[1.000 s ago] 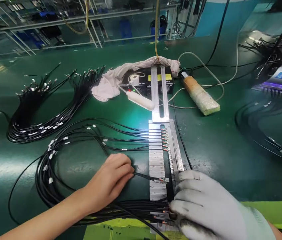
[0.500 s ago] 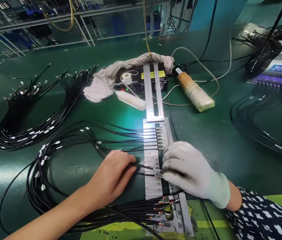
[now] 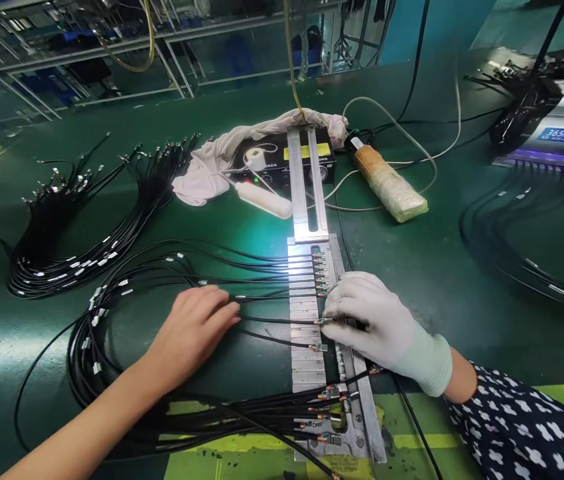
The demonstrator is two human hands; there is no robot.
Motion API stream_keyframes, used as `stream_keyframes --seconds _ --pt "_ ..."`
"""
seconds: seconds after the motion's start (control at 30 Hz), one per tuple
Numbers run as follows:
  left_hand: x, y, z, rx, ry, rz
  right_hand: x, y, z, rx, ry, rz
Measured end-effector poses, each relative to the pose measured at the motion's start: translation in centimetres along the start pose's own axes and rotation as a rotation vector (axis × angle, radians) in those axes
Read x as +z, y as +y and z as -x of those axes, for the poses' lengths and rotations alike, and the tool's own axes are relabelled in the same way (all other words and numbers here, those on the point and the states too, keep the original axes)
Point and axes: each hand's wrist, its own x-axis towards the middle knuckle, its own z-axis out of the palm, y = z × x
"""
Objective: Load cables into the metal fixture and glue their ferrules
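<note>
My bare left hand [image 3: 199,327] is closed around two thin black cables [image 3: 267,321], left of a slotted metal jig [image 3: 307,370]. They run from its fingers to the jig. My right hand [image 3: 369,327], in a smudged white glove, pinches the small metal-tipped end of the upper cable at the jig's right edge. The lower cable's connector [image 3: 318,347] rests over the slots just below. Farther up, several cable ends [image 3: 319,270] lie side by side in the slots under bright light. My gloved fingertips partly hide the end they hold.
More cables with connector ends [image 3: 329,438] lie across the jig's near end. A coiled cable bundle [image 3: 82,347] is at left, another [image 3: 37,247] behind it. At the back stand a black control box [image 3: 272,175] and a wrapped tool [image 3: 392,183]; a 365nm lamp [image 3: 562,137] is at right.
My left hand has moved left and slightly up along the cables. My right hand has shifted slightly up the jig with the upper cable's end; the lower connector is now uncovered.
</note>
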Motion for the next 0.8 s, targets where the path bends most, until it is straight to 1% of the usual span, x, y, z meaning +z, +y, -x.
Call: stream_keyframes --seconds 0.07,0.17,0.23,0.3,0.37,0.43,0.6,0.8 --pt "0.0 0.3 0.4 -0.031 0.008 -0.028 0.2 0.3 0.0 -0.004 0.002 0.029" --pt "0.9 2.5 -1.0 -0.010 -0.040 0.024 0.2 0.8 0.4 0.011 0.035 0.092" --pt "1.6 3.8 -2.3 0.041 -0.086 0.088 0.0 1.2 0.8 0.083 0.084 0.112" --pt "2.2 4.4 -3.3 0.086 -0.112 0.139 -0.4 1.6 1.2 0.195 0.134 0.063" --pt "2.5 4.3 -3.9 0.113 -0.116 0.168 -0.8 2.0 1.3 0.282 0.162 -0.017" --pt "2.5 3.7 -4.3 0.126 -0.111 0.179 -1.0 2.3 1.2 0.327 0.177 -0.061" --pt "2.3 2.6 -5.2 0.172 -0.108 0.159 -1.0 2.6 0.7 0.380 0.183 -0.097" --pt "2.1 2.4 -6.0 0.229 -0.098 0.157 -0.9 2.6 0.7 0.396 0.185 -0.138"
